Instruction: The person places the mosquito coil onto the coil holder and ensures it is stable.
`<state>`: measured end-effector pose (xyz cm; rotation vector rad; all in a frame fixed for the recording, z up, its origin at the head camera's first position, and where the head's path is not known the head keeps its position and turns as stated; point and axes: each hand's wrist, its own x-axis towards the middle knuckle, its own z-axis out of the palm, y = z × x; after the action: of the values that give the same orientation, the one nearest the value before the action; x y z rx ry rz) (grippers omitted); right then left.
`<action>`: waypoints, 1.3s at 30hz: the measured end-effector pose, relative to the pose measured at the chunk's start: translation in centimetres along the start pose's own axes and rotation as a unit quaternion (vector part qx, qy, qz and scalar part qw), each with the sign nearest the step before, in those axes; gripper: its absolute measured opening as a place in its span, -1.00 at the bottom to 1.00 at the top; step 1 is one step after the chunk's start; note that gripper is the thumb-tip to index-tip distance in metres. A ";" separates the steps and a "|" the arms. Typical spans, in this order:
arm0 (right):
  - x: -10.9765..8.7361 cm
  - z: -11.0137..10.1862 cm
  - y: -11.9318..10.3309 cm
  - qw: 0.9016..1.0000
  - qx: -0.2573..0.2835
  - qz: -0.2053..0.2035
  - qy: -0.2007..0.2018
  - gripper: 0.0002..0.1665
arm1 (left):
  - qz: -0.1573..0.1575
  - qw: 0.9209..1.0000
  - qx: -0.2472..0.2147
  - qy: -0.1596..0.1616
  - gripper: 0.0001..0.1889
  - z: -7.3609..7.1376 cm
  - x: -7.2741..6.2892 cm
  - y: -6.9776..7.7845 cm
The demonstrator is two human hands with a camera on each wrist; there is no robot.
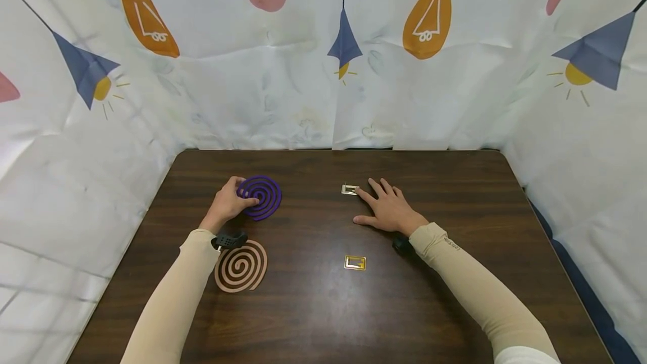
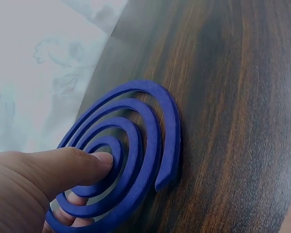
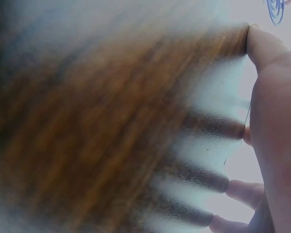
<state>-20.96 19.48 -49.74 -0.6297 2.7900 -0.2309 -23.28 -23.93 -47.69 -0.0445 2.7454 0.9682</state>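
My left hand (image 1: 229,205) pinches a purple mosquito coil (image 1: 273,195), thumb on top near its centre and fingers beneath. In the left wrist view the coil (image 2: 170,131) is tilted, and the fingers show through its gaps. My right hand (image 1: 391,210) rests on the table with its fingers spread. Its index fingertip touches or overlaps the right end of a small silvery metal plate with a cut-out (image 1: 347,189), probably a coil stand. In the right wrist view the thumb and several fingertips meet the table; the plate cannot be made out there.
A tan mosquito coil (image 1: 259,265) lies near the left wrist, partly behind it. A small gold-coloured plate with a cut-out (image 1: 355,263) lies nearer the front. The dark wood table (image 1: 313,319) is bordered by printed white sheets (image 1: 303,94) at the back and sides.
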 end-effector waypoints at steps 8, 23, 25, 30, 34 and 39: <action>-0.1 0.0 -0.1 1.000 -0.004 0.000 0.000 0.02 | 0.006 1.000 -0.026 -0.002 -0.21 0.1 0.1 0.0; 0.0 0.4 0.1 1.000 -0.007 -0.004 0.009 0.00 | -0.008 0.992 -0.123 -0.013 -0.25 0.0 -0.1 0.0; -0.1 0.4 0.1 1.000 -0.006 -0.004 0.009 0.01 | -0.006 0.992 -0.127 -0.012 -0.25 0.0 -0.1 0.0; -0.1 0.4 0.0 1.000 -0.006 -0.003 0.006 0.01 | -0.006 0.990 -0.140 -0.015 -0.25 0.1 -0.1 -0.2; -0.2 0.3 0.0 1.000 -0.008 -0.003 0.006 0.01 | -0.007 0.988 -0.151 -0.021 -0.24 0.2 -0.1 -0.3; -0.2 0.2 0.0 1.000 -0.006 -0.002 0.004 0.01 | -0.010 0.986 -0.166 -0.022 -0.21 0.1 -0.1 -0.2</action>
<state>-20.72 19.57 -49.84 -0.6391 2.7994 -0.2190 -23.16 -24.03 -47.92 -0.1055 2.5097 1.3907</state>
